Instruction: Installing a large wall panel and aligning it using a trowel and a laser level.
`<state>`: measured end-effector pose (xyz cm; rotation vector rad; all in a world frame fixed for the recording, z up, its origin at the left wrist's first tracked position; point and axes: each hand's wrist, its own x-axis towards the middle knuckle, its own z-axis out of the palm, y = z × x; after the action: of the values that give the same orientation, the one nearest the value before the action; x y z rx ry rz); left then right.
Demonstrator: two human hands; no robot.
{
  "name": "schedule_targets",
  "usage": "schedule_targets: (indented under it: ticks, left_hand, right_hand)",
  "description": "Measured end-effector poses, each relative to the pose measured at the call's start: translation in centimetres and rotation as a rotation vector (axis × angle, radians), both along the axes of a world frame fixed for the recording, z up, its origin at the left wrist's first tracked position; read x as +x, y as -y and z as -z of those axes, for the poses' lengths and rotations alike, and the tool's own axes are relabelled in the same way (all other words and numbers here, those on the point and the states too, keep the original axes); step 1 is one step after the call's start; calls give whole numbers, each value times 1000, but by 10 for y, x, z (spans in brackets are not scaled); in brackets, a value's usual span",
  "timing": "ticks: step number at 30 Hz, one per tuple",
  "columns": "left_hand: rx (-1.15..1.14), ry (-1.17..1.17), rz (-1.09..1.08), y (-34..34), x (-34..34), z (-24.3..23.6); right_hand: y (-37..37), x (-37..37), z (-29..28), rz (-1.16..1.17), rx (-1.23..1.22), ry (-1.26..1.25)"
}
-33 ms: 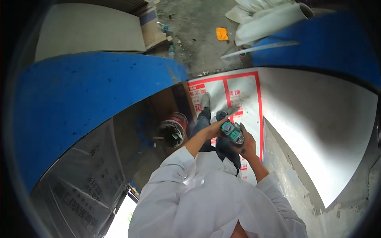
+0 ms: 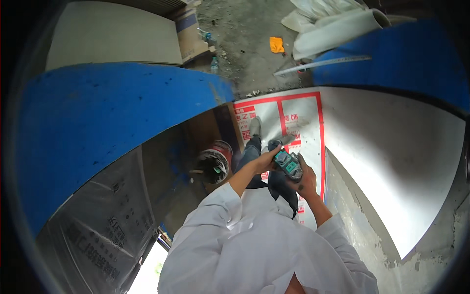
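Observation:
Between my hands, in front of my body, is a small dark handheld device with teal-green panels (image 2: pixel 290 166); its exact kind I cannot make out. My left hand (image 2: pixel 267 160) grips its left side, thumb toward the far end. Along the right side, my right hand (image 2: pixel 307 181) wraps round the near part, with dark smudges on the skin. The device's underside is hidden. Below it show my legs in jeans and my shoes (image 2: pixel 255 127), standing on white protective sheeting with red print (image 2: pixel 306 110).
An open bucket (image 2: pixel 224 152) with dirty contents stands left of my legs. Blue panels (image 2: pixel 122 98) curve across the left and far right. Beyond lie an orange cloth (image 2: pixel 276 45), a white strip (image 2: pixel 328 63) and a rolled pale sheet (image 2: pixel 338 36). Plastic film (image 2: pixel 103 230) hangs at lower left.
The view has shifted very slightly, so the surroundings sit a little lower and to the right. Both hands keep the same hold on the device.

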<state>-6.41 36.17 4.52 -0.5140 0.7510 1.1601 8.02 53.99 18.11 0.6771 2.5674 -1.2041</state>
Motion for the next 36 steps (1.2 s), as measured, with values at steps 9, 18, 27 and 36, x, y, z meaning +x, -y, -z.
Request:
schedule_targets:
  ticks: [9,18,27,36]
  left_hand:
    - [-276,-837,305,112,-13,51]
    - [-399,-879,5,14,15,51]
    - [-589,-1130,21,-40,28,160]
    - [-837,-1235,-178,42,-62,397]
  right_hand:
    - [3,-62,42,394,-29,41]
    - [-23,-64,163,295,6,66]
    - [22,-96,283,216,62,115]
    - [8,-176,528,179,-381,79]
